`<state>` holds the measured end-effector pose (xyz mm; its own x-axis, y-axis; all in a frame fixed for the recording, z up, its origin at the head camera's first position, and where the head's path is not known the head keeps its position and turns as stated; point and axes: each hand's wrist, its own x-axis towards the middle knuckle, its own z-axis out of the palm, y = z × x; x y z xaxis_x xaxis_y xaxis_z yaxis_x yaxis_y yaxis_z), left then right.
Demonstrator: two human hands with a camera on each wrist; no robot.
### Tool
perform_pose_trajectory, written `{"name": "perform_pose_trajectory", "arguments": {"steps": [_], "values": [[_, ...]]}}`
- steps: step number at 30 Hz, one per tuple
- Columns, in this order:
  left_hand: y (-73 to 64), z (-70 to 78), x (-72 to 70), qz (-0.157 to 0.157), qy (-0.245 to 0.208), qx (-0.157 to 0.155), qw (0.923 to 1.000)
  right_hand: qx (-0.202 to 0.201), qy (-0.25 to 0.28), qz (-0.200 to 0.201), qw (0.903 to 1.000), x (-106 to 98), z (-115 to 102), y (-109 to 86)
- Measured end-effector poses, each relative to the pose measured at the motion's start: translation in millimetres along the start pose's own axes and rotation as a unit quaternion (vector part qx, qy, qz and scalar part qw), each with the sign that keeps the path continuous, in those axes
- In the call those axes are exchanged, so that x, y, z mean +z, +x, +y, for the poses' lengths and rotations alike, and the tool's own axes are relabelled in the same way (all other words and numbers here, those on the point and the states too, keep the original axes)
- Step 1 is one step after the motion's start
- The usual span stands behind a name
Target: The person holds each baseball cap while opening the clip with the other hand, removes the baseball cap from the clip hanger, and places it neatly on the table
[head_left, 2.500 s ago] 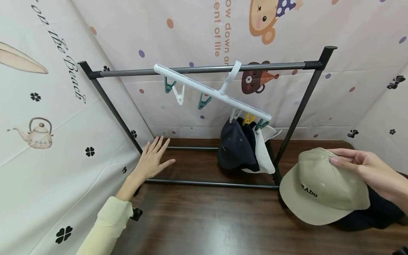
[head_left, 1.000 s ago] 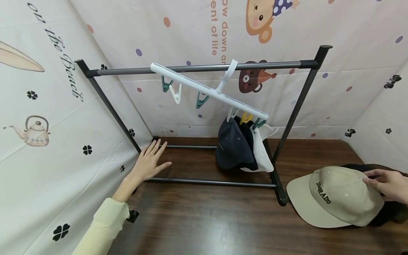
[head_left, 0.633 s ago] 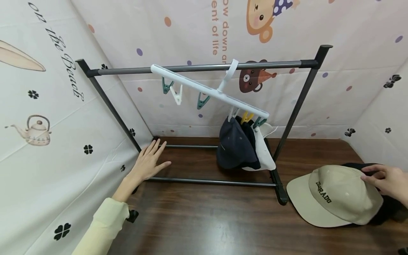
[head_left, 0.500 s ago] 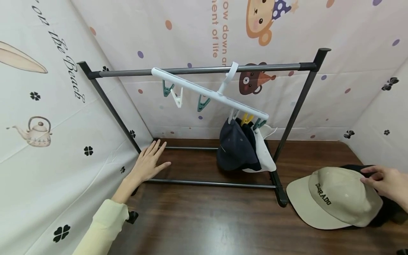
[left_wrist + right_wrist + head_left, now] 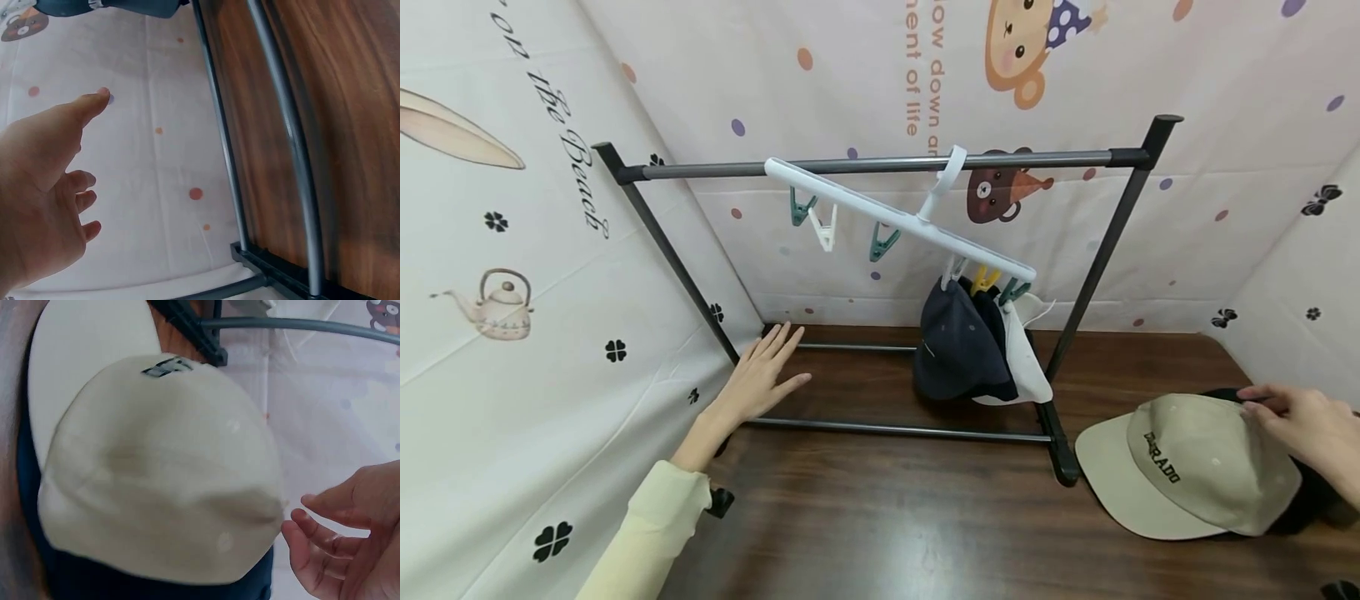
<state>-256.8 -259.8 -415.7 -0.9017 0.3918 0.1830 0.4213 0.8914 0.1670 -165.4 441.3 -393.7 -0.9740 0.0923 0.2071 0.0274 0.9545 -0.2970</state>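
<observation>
A beige baseball cap (image 5: 1198, 467) with dark lettering lies on top of a dark navy cap (image 5: 1307, 504) at the right in the head view. My right hand (image 5: 1303, 425) is beside the beige cap's crown. In the right wrist view its loosely bent fingers (image 5: 300, 544) are at the crown's edge, with no fabric visibly between them. My left hand (image 5: 756, 379) is spread, palm down, near the left upright of the black rack (image 5: 880, 429), and the left wrist view shows it holding nothing.
A white hanger (image 5: 898, 218) hooks over the rack's top bar. Several clips (image 5: 883, 242) hang from it; those at its right end hold a navy cap (image 5: 958, 342) and a white cap (image 5: 1024, 354). Printed cloth walls surround the brown wooden table (image 5: 880, 517).
The beige cap, held up by the crown in my right hand at first, has come down rightward onto the dark cap. My right fingers have since let go. The left hand has stayed in place.
</observation>
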Motion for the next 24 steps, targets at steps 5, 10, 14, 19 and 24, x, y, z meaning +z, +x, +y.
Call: {"name": "perform_pose_trajectory", "arguments": {"steps": [5, 10, 14, 19, 24], "values": [[12.8, 14.8, -7.4, -0.004, -0.005, 0.019, 0.9998, -0.057, 0.01, -0.018, 0.9982, -6.5, -20.6, 3.1], [33.4, 36.0, -19.1, 0.008, -0.006, 0.049, 0.9987, -0.098, 0.039, -0.029, 0.994, -8.1, -61.0, 11.4], [53.2, 56.9, -28.0, 0.017, -0.018, 0.076, 0.9968, -0.125, 0.073, -0.041, 0.9886, -9.1, -93.1, 22.8], [78.8, 87.1, -32.6, 0.013, -0.048, 0.107, 0.9931, -0.159, 0.125, -0.073, 0.9766, -5.1, -140.2, 35.6], [101.9, 118.2, -32.8, 0.017, -0.091, 0.16, 0.9827, -0.178, 0.164, -0.093, 0.9658, -0.3, -188.9, 43.9]]}}
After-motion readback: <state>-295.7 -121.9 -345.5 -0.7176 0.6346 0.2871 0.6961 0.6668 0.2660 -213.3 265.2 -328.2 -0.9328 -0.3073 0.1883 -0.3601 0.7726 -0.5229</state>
